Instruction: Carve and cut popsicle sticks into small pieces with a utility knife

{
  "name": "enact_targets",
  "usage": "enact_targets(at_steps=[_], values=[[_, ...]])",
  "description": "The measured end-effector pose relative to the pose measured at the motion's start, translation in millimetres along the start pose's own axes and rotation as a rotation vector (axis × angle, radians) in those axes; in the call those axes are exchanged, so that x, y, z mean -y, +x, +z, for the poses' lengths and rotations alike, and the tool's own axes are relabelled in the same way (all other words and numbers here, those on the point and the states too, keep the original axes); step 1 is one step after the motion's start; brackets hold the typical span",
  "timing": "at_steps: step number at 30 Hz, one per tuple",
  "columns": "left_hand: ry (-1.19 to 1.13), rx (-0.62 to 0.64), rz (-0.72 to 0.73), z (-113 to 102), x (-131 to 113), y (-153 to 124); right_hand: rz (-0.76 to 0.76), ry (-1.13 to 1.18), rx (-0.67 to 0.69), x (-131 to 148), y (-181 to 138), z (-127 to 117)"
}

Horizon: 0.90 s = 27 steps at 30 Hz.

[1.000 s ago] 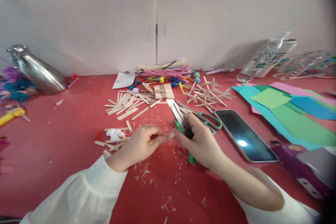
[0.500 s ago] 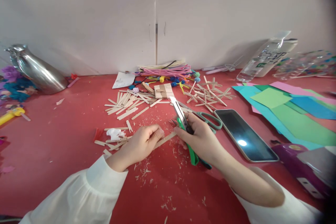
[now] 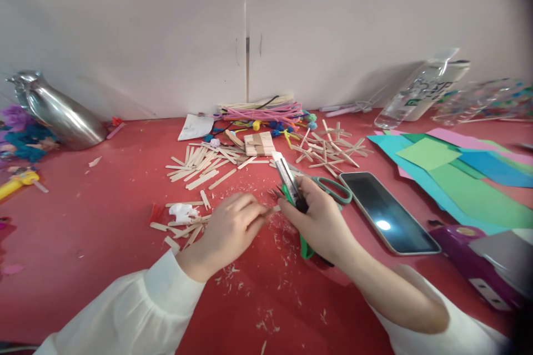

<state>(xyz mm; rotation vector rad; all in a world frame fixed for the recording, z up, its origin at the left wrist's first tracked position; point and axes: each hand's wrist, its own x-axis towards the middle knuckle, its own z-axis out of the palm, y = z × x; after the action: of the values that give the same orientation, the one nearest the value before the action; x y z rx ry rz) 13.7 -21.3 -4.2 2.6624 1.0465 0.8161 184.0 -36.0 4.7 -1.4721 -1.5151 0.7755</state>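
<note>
A thin wooden craft stick (image 3: 272, 210) spans the gap between my hands, most of it hidden by fingers. My left hand (image 3: 233, 227) is closed on its left end, fingers pressed together. In my right hand (image 3: 318, 213) is a utility knife (image 3: 287, 175), its blade end pointing up and away; the thumb and fingers are also at the stick's right end. Under that hand shows a green-handled tool (image 3: 306, 248), mostly covered, its kind unclear. Grey-green-handled scissors (image 3: 339, 191) lie just beyond. Wood shavings (image 3: 266, 319) are scattered on the red table below my hands.
Loose craft sticks (image 3: 200, 163) and a stick bundle (image 3: 259, 144) lie ahead, with thinner sticks (image 3: 328, 147) and pipe cleaners (image 3: 262, 112) behind. To the right are a phone (image 3: 387, 213), a purple device (image 3: 470, 260), coloured paper (image 3: 466, 177) and a bottle (image 3: 410, 91). A metal jug (image 3: 66, 113) stands left.
My left hand has slid slightly right along the stick and turned back-up, bringing its fingers closer to my right hand. Less of the stick shows. My right hand has barely moved.
</note>
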Motion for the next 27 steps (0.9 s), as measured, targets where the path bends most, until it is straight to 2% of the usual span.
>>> enact_targets(at_steps=[6,13,19,23,27], values=[[0.046,-0.072,0.051,1,6,-1,0.059,0.047,0.081,-2,1,0],[0.119,-0.052,0.118,-4,9,1,0.157,0.227,0.239,-4,0,1],[-0.075,-0.147,0.170,-9,8,1,0.190,0.362,0.236,0,-1,-3],[-0.252,-0.239,0.048,-9,10,-1,0.152,0.373,0.194,-3,1,-4],[-0.258,-0.258,-0.152,-10,14,0,0.083,0.336,0.115,-10,5,-1]])
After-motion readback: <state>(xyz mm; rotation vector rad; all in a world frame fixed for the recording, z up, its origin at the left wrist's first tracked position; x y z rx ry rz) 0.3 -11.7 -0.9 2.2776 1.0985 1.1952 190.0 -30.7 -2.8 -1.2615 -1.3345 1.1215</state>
